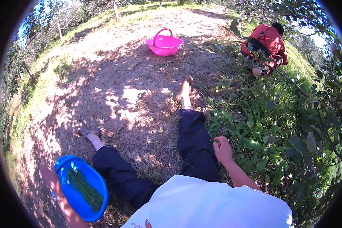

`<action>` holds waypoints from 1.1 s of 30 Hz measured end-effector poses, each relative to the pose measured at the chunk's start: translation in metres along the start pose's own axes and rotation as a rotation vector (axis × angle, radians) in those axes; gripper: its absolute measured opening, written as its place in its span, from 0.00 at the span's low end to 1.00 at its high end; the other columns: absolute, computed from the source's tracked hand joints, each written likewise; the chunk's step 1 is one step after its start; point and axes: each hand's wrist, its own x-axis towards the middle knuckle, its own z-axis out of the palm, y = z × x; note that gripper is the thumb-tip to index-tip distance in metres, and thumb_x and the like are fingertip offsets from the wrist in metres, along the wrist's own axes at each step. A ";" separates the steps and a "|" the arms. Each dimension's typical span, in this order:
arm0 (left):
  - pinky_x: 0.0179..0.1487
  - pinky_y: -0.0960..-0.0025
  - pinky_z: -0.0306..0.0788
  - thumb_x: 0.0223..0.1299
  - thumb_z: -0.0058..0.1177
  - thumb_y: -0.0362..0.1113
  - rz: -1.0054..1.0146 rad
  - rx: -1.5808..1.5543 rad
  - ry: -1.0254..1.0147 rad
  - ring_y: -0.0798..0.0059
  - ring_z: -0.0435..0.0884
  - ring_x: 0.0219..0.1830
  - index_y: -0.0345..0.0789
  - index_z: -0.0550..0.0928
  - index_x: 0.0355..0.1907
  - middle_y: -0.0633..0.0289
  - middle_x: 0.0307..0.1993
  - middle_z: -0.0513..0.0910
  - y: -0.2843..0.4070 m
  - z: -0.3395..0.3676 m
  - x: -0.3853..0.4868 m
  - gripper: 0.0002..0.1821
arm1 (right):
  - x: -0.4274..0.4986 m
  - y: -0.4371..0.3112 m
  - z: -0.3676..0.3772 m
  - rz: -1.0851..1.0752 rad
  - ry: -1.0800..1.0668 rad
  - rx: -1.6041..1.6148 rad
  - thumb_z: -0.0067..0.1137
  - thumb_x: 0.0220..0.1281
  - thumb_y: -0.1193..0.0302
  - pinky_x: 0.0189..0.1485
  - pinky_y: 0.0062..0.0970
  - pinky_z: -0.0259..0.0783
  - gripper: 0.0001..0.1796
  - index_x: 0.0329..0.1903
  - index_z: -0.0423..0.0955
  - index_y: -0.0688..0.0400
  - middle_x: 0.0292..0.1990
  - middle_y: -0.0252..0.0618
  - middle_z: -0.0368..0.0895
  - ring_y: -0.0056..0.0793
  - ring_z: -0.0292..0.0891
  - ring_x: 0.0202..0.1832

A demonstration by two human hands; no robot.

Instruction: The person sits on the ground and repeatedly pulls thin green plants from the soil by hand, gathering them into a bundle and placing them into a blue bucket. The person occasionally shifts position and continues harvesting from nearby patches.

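A blue plastic basket [104, 182] lies at the lower left beside my left leg, its handle folded down at the far end. Inside is a bundle of thin green grass-like stems [85, 188]. My left hand [49, 175] is at the basket's outer side with its fingers apart; whether it touches the rim is unclear. Beside my right thigh, my right hand [223, 149] is at the edge of a patch of leafy green weeds [250, 142]. Its fingers are curled, and I cannot make out whether anything is between them.
A pink basket [165, 50] with a raised handle stands ahead on the dry grass [125, 74]. At the upper right a person in a red jacket [269, 40] bends low among the plants. Leafy tree branches [310, 142] hang along my right side. Trees line the left edge.
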 end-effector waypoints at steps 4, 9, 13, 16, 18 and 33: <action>0.64 0.53 0.60 0.61 0.55 0.44 -0.040 -0.021 -0.237 0.54 0.67 0.59 0.34 0.70 0.58 0.51 0.57 0.71 -0.005 0.054 0.055 0.26 | -0.027 -0.007 0.018 -0.352 0.135 -0.281 0.61 0.55 0.67 0.56 0.40 0.64 0.26 0.57 0.67 0.55 0.60 0.46 0.64 0.44 0.69 0.55; 0.60 0.54 0.62 0.60 0.55 0.46 -0.116 -0.031 -0.412 0.55 0.69 0.56 0.35 0.71 0.55 0.52 0.54 0.73 -0.015 0.103 0.065 0.25 | -0.054 -0.012 0.066 -0.645 -0.092 -0.280 0.58 0.57 0.63 0.62 0.40 0.56 0.31 0.63 0.62 0.53 0.65 0.49 0.58 0.43 0.62 0.61; 0.57 0.54 0.64 0.59 0.55 0.48 -0.110 -0.024 -0.466 0.56 0.71 0.53 0.35 0.73 0.53 0.52 0.51 0.74 0.002 0.129 0.079 0.24 | -0.063 0.003 0.082 -0.651 -0.189 -0.347 0.56 0.59 0.61 0.65 0.41 0.52 0.30 0.64 0.61 0.54 0.67 0.49 0.55 0.42 0.58 0.64; 0.55 0.55 0.65 0.58 0.55 0.49 -0.130 -0.024 -0.469 0.56 0.72 0.51 0.36 0.73 0.52 0.53 0.49 0.75 0.008 0.134 0.073 0.24 | -0.061 0.004 0.082 -0.620 -0.146 -0.361 0.55 0.60 0.61 0.66 0.41 0.52 0.29 0.63 0.61 0.54 0.66 0.48 0.55 0.42 0.57 0.65; 0.54 0.55 0.66 0.58 0.55 0.50 -0.135 -0.024 -0.473 0.57 0.73 0.49 0.36 0.74 0.51 0.53 0.47 0.76 0.008 0.137 0.070 0.24 | -0.060 0.003 0.085 -0.635 -0.158 -0.356 0.55 0.60 0.61 0.66 0.41 0.52 0.29 0.63 0.62 0.54 0.66 0.48 0.55 0.41 0.57 0.65; 0.44 0.58 0.71 0.54 0.55 0.57 -0.192 -0.016 -0.386 0.60 0.79 0.39 0.38 0.79 0.43 0.56 0.37 0.81 -0.050 0.130 0.028 0.24 | -0.054 0.000 0.094 -0.646 -0.195 -0.413 0.56 0.59 0.61 0.64 0.41 0.54 0.30 0.63 0.62 0.54 0.65 0.48 0.58 0.40 0.59 0.63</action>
